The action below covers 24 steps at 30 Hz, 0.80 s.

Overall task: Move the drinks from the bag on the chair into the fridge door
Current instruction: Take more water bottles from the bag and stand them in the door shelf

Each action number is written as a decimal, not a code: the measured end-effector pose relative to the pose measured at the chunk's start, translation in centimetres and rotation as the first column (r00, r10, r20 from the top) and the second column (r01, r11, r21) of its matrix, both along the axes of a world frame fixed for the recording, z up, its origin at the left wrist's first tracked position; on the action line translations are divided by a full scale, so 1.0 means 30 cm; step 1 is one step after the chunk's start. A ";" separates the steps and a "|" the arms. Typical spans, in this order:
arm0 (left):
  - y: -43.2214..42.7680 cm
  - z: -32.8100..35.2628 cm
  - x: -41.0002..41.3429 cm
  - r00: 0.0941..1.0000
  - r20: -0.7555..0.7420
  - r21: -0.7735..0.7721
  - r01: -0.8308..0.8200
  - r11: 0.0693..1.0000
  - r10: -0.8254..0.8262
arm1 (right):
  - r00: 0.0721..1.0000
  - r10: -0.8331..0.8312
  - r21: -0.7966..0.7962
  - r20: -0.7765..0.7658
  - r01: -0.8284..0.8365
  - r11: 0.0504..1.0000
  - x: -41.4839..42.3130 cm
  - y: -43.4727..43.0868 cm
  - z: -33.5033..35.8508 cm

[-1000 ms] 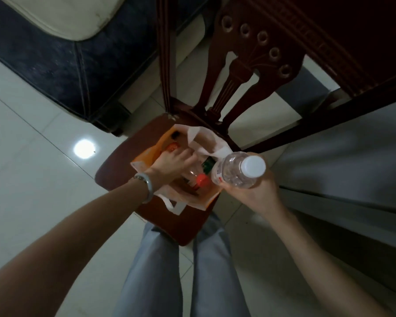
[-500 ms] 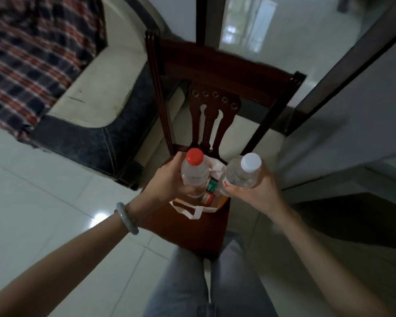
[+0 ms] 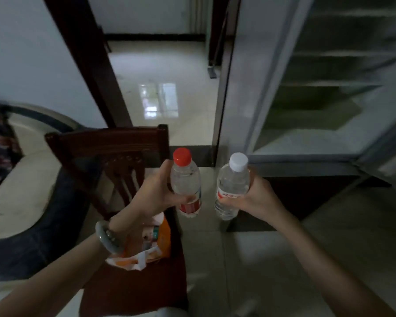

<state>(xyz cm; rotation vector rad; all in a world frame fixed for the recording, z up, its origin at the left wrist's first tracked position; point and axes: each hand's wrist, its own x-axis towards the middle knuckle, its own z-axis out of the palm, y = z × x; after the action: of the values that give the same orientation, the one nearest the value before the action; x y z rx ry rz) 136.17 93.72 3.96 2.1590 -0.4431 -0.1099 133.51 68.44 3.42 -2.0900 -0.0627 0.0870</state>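
Low on the left, we saw the orange-and-white bag (image 3: 144, 250) slumped on the dark wooden chair (image 3: 105, 145). Our left hand (image 3: 156, 193) clasped a clear red-capped bottle (image 3: 185, 186) upright above the seat's edge. Beside it, our right hand (image 3: 258, 197) gripped a clear white-capped bottle (image 3: 232, 186) before the open fridge (image 3: 329, 92).

One clear bottle (image 3: 185, 186) has a red cap and red label; the other clear bottle (image 3: 231, 191) has a white cap and red-printed white label. The bag (image 3: 146, 248) is orange and white, the chair (image 3: 114, 156) dark reddish-brown, the bangle (image 3: 108, 236) pale grey-green.
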 end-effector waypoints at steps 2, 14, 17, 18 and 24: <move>-0.150 0.015 -0.007 0.998 0.003 0.010 0.066 0.998 -0.066 | 0.998 -0.067 -0.005 0.004 0.067 0.998 -0.058 -0.144 0.036; -1.038 0.046 -0.103 0.931 0.001 0.014 0.364 0.931 -0.364 | 0.902 -0.428 -0.031 0.056 0.430 0.902 -0.417 -0.943 0.152; -1.233 0.081 -0.110 0.894 0.012 -0.041 0.448 0.893 -0.448 | 0.857 -0.509 -0.010 0.082 0.511 0.859 -0.502 -1.074 0.184; -1.295 0.093 -0.111 0.880 0.017 -0.058 0.474 0.878 -0.474 | 0.839 -0.536 -0.002 0.090 0.539 0.842 -0.524 -1.114 0.192; -1.668 0.132 -0.072 0.805 0.043 -0.123 0.591 0.797 -0.591 | 0.703 -0.706 0.060 0.083 0.704 0.708 -0.602 -1.366 0.224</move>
<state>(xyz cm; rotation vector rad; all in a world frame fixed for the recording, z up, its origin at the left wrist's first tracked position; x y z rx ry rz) 134.00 43.69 7.92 1.8198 -1.0921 -0.4168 115.46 27.47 10.14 -1.9562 0.6836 -0.4901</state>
